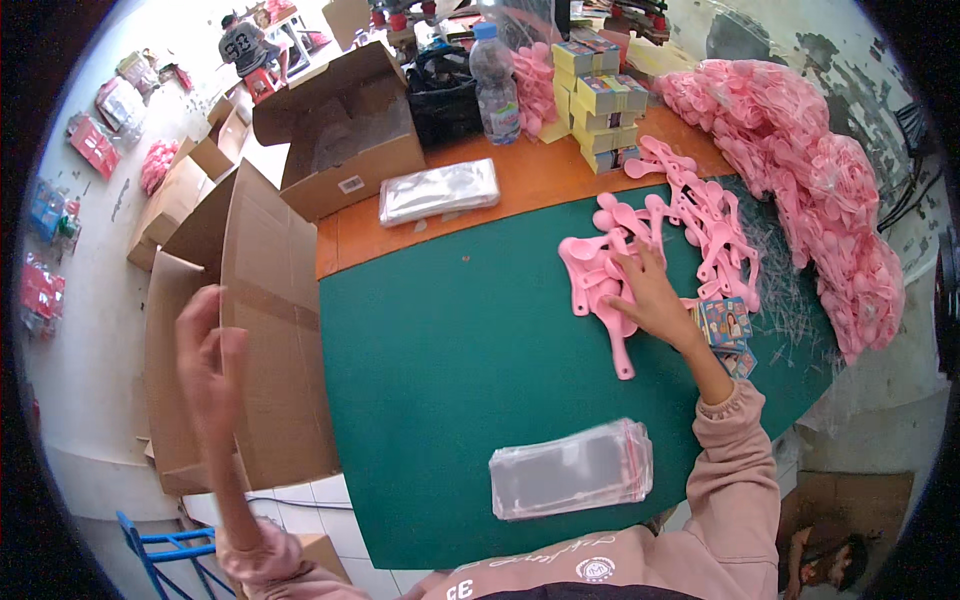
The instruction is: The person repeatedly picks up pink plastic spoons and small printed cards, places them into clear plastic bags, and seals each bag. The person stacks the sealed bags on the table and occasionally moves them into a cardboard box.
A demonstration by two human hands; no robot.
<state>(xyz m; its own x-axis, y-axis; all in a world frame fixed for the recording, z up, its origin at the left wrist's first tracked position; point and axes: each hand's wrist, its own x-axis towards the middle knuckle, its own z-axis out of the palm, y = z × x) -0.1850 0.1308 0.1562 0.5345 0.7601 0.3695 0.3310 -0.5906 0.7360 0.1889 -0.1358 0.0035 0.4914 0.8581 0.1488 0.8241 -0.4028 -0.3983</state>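
My right hand (650, 295) reaches over a small heap of pink plastic spoons (620, 345), its fingers spread and touching the spoons at the top. More pink spoons (715, 235) lie in a loose row just beyond. Beside my right wrist sit small stacks of colourful printed cards (727, 322). My left hand (212, 350) is raised at the left, over a tall open cardboard box (280, 350). Its fingers are slightly bent, with the thumb apart, and nothing shows in them. A stack of clear plastic bags (570, 470) lies on the green tabletop (430, 380) near my body.
Bundled pink spoons in plastic (845, 200) line the right edge. At the back are stacked card packs (605, 105), a water bottle (495, 90), a black bag (440, 105), a packet of clear bags (438, 192) and an open carton (350, 165). Another person (245, 48) sits far left.
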